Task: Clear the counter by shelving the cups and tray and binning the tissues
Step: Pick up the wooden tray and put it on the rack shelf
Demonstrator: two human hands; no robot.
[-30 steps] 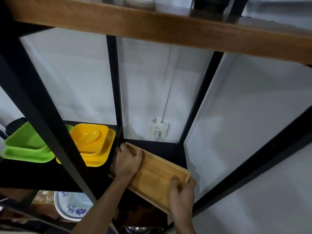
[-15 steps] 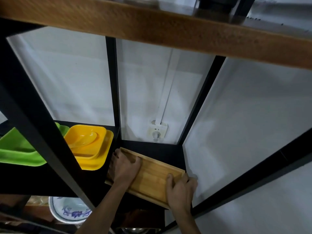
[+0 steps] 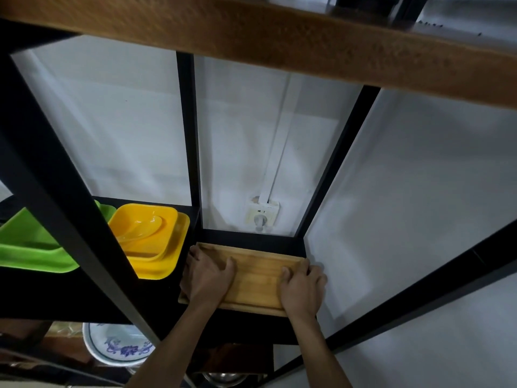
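Observation:
A rectangular wooden tray (image 3: 256, 278) lies flat on the black shelf (image 3: 251, 239) in the narrow right bay of the rack. My left hand (image 3: 207, 278) grips its left end, thumb inside the rim. At the other end, my right hand (image 3: 302, 287) holds the tray, thumb on the inner face. The tray sits square between the two black uprights. No cups or tissues are in view.
Yellow square dishes (image 3: 151, 239) with a spoon and green dishes (image 3: 30, 247) stand on the shelf to the left. A blue-patterned white bowl (image 3: 117, 345) sits one level lower. A wall socket (image 3: 261, 212) is behind the tray. A wooden board (image 3: 279, 43) runs overhead.
Both hands have turned the tray from a diagonal tilt to square and pushed it farther back onto the shelf.

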